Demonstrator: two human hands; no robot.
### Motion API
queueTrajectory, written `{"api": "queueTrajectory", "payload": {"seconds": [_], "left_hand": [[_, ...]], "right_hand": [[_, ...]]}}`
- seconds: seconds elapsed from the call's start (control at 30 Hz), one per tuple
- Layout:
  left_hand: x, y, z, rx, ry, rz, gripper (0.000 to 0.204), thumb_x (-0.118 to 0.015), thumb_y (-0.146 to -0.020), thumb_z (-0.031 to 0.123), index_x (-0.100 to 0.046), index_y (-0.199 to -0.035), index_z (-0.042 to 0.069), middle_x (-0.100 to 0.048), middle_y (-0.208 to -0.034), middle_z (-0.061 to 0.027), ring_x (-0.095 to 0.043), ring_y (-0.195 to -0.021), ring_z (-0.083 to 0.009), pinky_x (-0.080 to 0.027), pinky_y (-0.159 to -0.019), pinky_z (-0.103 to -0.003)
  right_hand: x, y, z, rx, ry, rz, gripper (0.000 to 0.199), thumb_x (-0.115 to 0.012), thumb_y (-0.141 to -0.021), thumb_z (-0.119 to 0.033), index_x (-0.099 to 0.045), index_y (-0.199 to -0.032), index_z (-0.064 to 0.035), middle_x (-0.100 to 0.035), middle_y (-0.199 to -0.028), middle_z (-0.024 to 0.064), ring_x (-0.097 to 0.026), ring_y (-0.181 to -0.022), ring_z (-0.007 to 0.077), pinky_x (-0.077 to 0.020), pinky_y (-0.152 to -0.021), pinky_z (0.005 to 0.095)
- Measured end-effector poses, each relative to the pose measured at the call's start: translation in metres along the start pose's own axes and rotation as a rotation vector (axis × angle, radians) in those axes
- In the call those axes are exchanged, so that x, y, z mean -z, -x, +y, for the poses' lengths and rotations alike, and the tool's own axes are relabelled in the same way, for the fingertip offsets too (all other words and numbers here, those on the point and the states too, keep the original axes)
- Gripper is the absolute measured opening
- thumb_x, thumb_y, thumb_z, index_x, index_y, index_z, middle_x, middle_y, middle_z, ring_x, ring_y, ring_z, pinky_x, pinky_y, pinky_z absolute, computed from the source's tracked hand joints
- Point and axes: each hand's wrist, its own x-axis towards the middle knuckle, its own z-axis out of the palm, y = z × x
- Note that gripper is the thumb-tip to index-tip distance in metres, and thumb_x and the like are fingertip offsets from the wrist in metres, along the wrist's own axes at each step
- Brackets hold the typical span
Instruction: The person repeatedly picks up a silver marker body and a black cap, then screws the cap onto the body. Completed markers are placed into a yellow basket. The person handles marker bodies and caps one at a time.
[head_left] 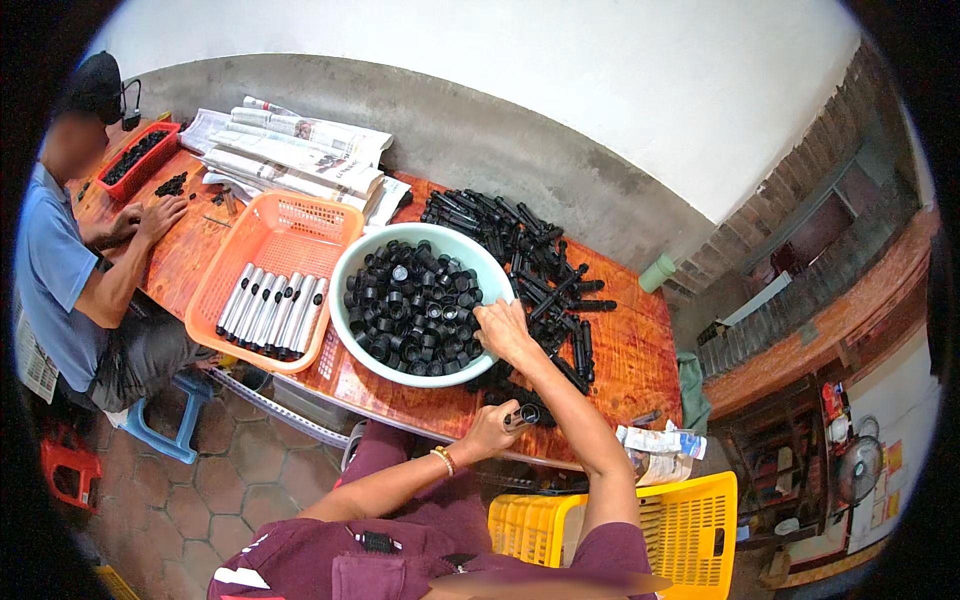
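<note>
My left hand [486, 432] is closed around a short metal tube [521, 416] in front of the table's near edge. The tube's open end points to the right. My right hand [505, 329] is over the right rim of a pale green basin [420, 379], its fingers curled together. What those fingers pinch, if anything, is hidden. Small black ring-shaped caps [408, 310] fill the basin. Silver tubes with black ends [272, 308] lie side by side in an orange basket [297, 218] to the left of the basin.
Long black tubular parts [540, 270] are heaped right of the basin. Newspapers [300, 150] lie at the back by the wall. At left, a person in blue [65, 240] works near a red basket [140, 160]. A yellow crate [690, 535] stands beside me, below the table's right end.
</note>
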Motion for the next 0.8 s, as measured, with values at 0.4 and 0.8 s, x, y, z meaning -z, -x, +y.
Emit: {"api": "queueTrajectory", "payload": {"seconds": [0.4, 0.8], "left_hand": [[0.001, 0.0, 0.001, -0.003, -0.031, -0.013, 0.024, -0.072, -0.075, 0.008, -0.048, -0.077, 0.002, -0.051, -0.062, -0.0165, -0.055, -0.057, -0.0387, -0.042, -0.049, -0.041], [0.001, -0.002, -0.001, 0.006, -0.031, -0.054, 0.023, -0.072, -0.075, 0.008, -0.053, -0.085, 0.002, -0.059, -0.067, -0.0162, -0.061, -0.064, -0.0373, -0.046, -0.053, -0.04]], "right_hand": [[0.043, 0.061, 0.013, -0.431, -1.629, 0.157, 0.027, -0.064, -0.09, -0.015, -0.065, -0.111, 0.0009, -0.067, -0.091, 0.0088, -0.066, -0.07, 0.0133, -0.0491, -0.055, 0.0222], [0.069, 0.174, -0.03, -0.248, -1.334, 0.444, 0.023, -0.062, -0.084, 0.001, -0.064, -0.107, 0.0044, -0.062, -0.108, 0.011, -0.061, -0.102, 0.0187, -0.0475, -0.09, 0.0298]]}}
